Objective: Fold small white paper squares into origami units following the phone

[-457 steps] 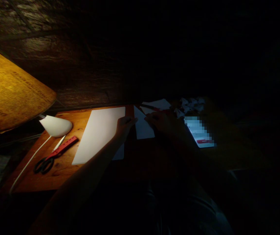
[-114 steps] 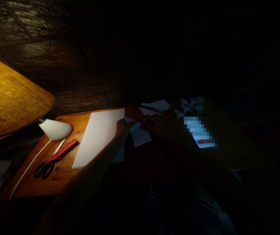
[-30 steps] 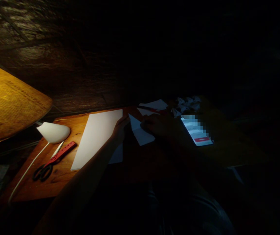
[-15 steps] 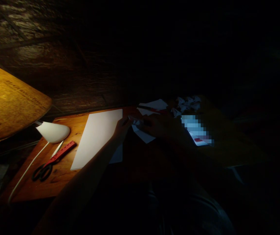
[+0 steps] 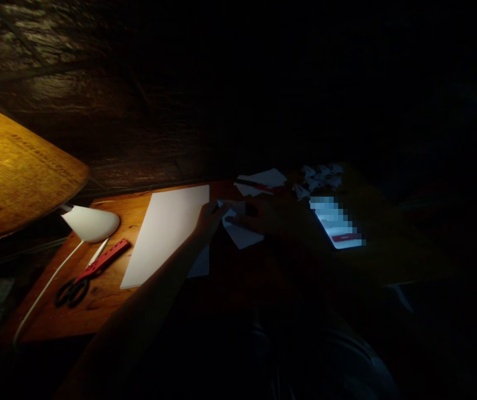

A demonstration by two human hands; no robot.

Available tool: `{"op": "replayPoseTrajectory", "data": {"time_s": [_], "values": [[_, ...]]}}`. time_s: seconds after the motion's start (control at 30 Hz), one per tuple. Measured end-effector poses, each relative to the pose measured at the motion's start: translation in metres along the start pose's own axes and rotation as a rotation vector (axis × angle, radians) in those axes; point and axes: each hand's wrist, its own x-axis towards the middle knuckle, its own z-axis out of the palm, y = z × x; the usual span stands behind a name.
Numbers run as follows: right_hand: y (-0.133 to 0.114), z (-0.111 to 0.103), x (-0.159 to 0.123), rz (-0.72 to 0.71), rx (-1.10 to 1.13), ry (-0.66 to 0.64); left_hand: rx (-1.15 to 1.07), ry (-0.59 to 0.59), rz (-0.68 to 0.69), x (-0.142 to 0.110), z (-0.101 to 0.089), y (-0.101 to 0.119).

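A small white piece of paper (image 5: 241, 235), with folded edges, is held between my two hands over the dim middle of the table. My left hand (image 5: 210, 218) pinches its left end, fingers closed. From the other side my right hand (image 5: 259, 218) grips the paper; its fingers are mostly lost in shadow. Just left of my left hand lies a stack of white sheets (image 5: 167, 228), partly covered by my left forearm. Behind my hands are white paper pieces (image 5: 269, 176) with a dark and red slim object across them, too dark to name.
Scissors (image 5: 92, 272) with a red patterned cover and a white pen (image 5: 98, 251) lie left, beside a lamp base (image 5: 92, 223) and its cord. A lit phone (image 5: 336, 223) lies right. Behind it are several folded paper pieces (image 5: 321, 176). A brick wall (image 5: 55, 89) rises behind the table.
The paper in my hands has shifted and shows more of its flat face. My right fingers have moved slightly lower on it. The phone screen looks different.
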Motion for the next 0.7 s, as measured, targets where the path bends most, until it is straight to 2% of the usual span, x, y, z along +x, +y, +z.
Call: {"op": "replayPoseTrajectory", "data": {"time_s": [0.1, 0.27, 0.57, 0.7], "values": [[0.009, 0.004, 0.003, 0.008, 0.025, 0.073, 0.037, -0.031, 0.009, 0.0, 0.0, 0.0], [0.03, 0.008, 0.011, 0.062, 0.146, 0.203, 0.079, -0.153, 0.04, -0.001, 0.0, 0.002], [0.049, 0.014, 0.017, 0.033, 0.379, 0.201, 0.013, -0.144, -0.037, 0.0, -0.002, 0.0], [0.047, 0.011, 0.017, 0.005, 0.365, 0.168, 0.032, -0.156, -0.004, 0.001, -0.002, -0.001]]}}
